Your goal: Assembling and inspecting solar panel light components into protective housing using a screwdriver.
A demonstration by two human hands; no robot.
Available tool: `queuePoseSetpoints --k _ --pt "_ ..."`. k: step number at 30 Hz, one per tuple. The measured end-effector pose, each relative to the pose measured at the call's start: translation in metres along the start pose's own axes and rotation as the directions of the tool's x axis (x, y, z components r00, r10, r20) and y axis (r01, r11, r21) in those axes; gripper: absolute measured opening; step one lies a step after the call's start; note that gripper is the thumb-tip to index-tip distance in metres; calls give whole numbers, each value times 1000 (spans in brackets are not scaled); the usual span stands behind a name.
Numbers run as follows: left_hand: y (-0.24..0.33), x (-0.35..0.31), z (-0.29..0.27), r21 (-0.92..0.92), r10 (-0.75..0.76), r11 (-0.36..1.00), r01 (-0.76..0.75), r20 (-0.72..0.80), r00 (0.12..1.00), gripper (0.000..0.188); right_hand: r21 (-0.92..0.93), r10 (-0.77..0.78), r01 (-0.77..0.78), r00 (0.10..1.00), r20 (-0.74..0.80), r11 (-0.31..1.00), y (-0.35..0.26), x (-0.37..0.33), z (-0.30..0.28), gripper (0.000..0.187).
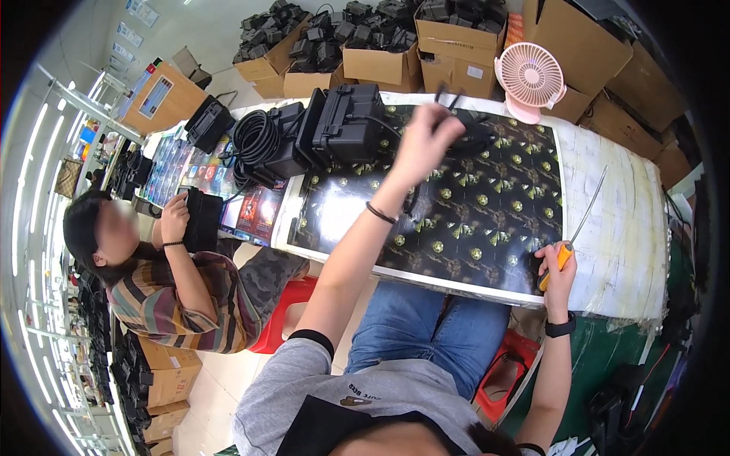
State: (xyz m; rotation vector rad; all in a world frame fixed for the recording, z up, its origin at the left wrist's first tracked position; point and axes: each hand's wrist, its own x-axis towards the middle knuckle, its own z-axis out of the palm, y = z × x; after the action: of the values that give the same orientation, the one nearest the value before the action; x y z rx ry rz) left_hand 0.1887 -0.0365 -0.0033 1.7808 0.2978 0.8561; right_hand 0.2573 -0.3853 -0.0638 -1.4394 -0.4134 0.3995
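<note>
My left hand [432,140] is stretched far over the table, blurred by motion. Its fingers look closed round a thin black cable, part of which sticks up blurred above them. Beside those fingers lies a dark bundle [473,135], too smeared to make out fully. Just left of that hand stands a black plastic case [347,125] with latches, lying against more black cases. At the table's near right, my right hand [559,277] is closed round the orange-and-black handle of a screwdriver [584,216]. Its long metal shaft points up and away to the right.
A pink fan [530,80] stands at the far edge. Coiled black cable [262,140] rests by the cases. A co-worker [182,281] sits at the left, hand on another black case [204,219]. Cardboard boxes [372,64] of black parts line the back. Red stools [506,372] flank my legs.
</note>
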Motion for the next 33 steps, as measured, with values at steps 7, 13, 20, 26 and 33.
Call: queuePoseSetpoints --k 7,13,20,26,33 --pt "56 11 -107 -729 -358 680 84 -229 905 47 -18 1 -2 999 -45 1000 5 -5 -3 16" --pt "-5 -72 -172 -584 -327 805 -104 -584 742 41 -47 24 -26 999 -36 999 -2 -4 -3 14" --pt "87 -91 -101 512 361 855 -75 -487 795 45 -10 -9 9 1000 15 1000 -9 0 1 21" --pt "76 -135 -22 -18 208 978 -209 -15 978 30 136 -154 193 955 -254 972 -36 8 -35 23" --pt "41 -183 48 616 19 580 -533 643 765 45 11 -212 387 527 -823 922 -87 39 -148 25"
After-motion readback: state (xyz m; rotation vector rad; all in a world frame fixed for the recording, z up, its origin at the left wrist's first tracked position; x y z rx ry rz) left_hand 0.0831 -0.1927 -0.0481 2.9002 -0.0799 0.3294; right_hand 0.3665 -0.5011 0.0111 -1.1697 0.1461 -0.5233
